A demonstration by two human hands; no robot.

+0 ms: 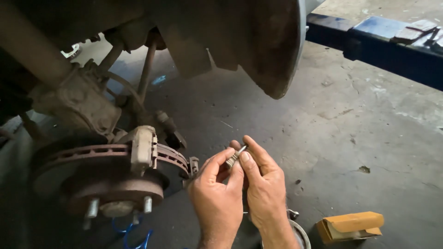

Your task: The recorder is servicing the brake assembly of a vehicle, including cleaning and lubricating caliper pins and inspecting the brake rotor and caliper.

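With the left hand (216, 196) and right hand (263, 184) both pinching the small metal bolt (235, 157) by fingertips only, a slip likely drops it onto the concrete floor (350, 138) beside the brake rotor (92, 161).

Much of the small metal bolt (236, 156) is covered by fingertips (229, 155), so its full shape cannot be told. The round metal tin (301, 233) is half hidden behind the right hand (265, 191) and cut by the bottom edge. The blue cable (134, 236) is cropped too.
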